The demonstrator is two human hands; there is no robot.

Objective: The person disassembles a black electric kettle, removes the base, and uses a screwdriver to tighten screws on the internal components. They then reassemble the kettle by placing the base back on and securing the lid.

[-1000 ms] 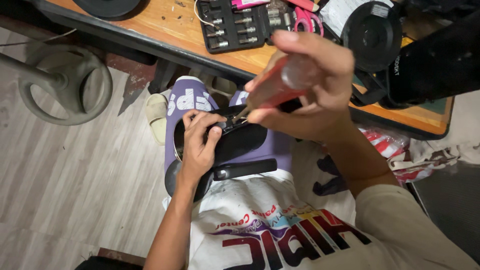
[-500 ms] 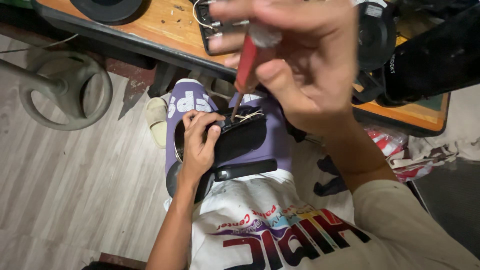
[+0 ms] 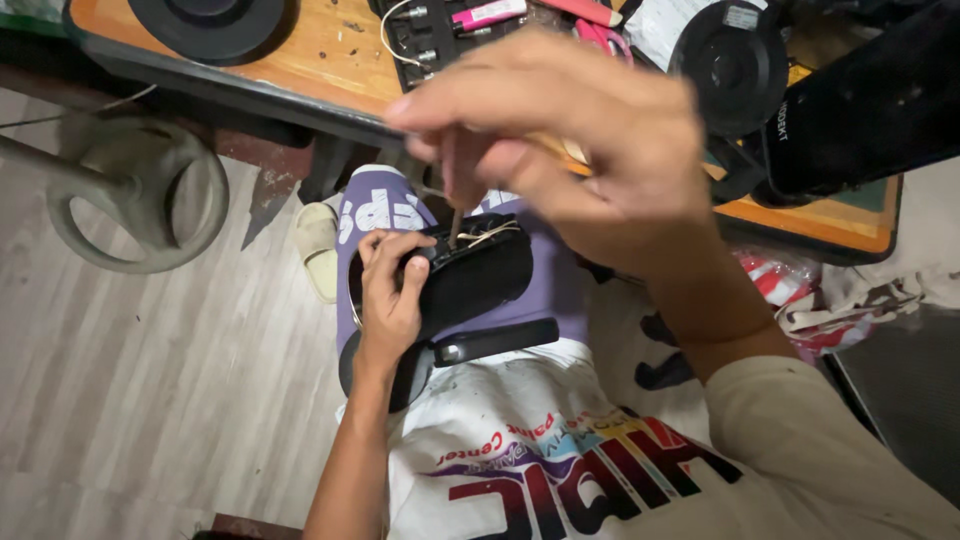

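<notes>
Now the right hand [image 3: 590, 150] is closed tight around a screwdriver [image 3: 455, 222]; only its thin shaft shows under the fingers. The tip touches the top end of a black speaker [image 3: 480, 275], where pale wires [image 3: 488, 235] stick out. The left hand [image 3: 390, 290] is wrapped around the left side of the speaker, holding it on the person's lap over purple shorts [image 3: 375, 210]. A black bar [image 3: 495, 342] lies just under the speaker.

The tip could slip off, because the speaker is round and rests on a soft lap. Then it might poke the left fingers right beside it, or tear the wires.

Above the lap is a wooden surface [image 3: 320, 50]. Near its back edge sits a black tray of bits [image 3: 440, 35] with a pink pen-shaped thing [image 3: 487, 14]. A round black disc [image 3: 205, 15] is at its left corner. A tall black box with small white letters [image 3: 870, 90] stands at the right edge. Under that edge lies a red and white bag [image 3: 790, 290].
</notes>
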